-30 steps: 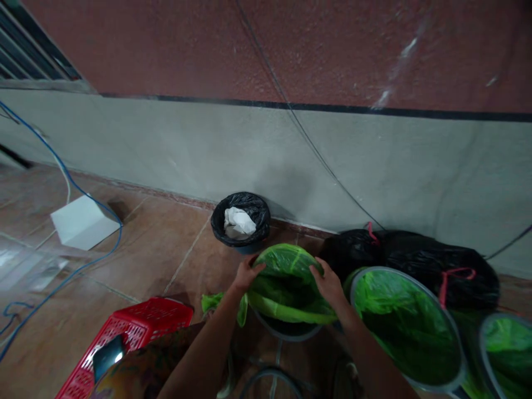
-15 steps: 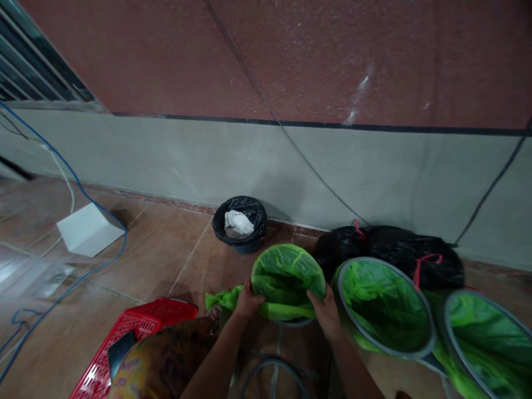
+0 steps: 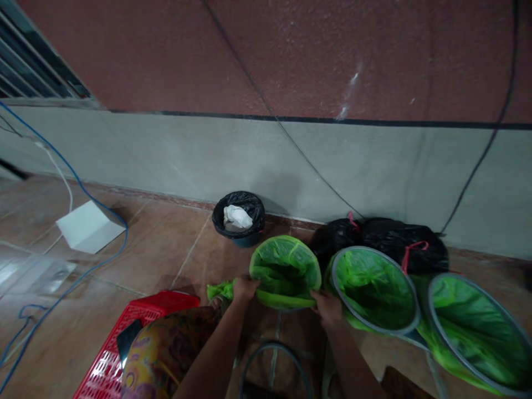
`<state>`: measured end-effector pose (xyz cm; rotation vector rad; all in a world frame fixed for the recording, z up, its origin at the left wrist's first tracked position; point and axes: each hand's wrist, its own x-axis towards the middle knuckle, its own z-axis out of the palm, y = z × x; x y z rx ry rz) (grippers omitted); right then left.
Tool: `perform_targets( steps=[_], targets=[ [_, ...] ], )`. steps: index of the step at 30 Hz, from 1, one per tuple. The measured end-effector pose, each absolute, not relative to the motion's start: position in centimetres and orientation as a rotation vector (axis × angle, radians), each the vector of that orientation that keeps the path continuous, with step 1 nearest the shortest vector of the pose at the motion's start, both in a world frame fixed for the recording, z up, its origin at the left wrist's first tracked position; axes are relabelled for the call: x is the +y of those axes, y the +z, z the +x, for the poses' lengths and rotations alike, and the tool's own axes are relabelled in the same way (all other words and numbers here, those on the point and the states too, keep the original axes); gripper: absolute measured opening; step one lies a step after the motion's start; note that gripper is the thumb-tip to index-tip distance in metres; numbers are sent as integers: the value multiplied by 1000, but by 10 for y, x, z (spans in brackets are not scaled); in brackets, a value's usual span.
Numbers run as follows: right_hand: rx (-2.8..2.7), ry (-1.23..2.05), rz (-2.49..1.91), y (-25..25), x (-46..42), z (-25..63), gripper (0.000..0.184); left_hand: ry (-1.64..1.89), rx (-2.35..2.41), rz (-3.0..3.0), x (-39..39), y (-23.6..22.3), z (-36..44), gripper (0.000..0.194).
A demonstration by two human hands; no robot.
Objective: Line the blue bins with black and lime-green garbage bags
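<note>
Tile floor point(image 3: 149, 244): left hand point(image 3: 245, 290), right hand point(image 3: 327, 309) still gripping green liner point(image 3: 285, 272).

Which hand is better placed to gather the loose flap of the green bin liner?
Left, probably: the left hand grips the green liner right beside the loose flap. The right hand is on the liner's far side, with the liner between it and the flap.

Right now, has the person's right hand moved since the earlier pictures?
Yes: the right hand has moved down in view, farther from the round black-bagged bin.
</note>
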<state>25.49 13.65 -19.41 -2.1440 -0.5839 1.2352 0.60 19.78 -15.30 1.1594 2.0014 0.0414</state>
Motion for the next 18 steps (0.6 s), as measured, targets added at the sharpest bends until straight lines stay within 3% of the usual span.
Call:
perform_targets(
  steps=[3,8,18],
  targets=[
    [-907,1100,-2409,-180,143,255,21,-128,2089,1396,199,-139,12,25],
    [-1309,822,-2738,-161,150,243,29,-177,2149,1396,193,-126,24,32],
    [-1224,783,-2661,-160,154,244,31,-84,2166,1297,190,-128,25,30]
  ],
)
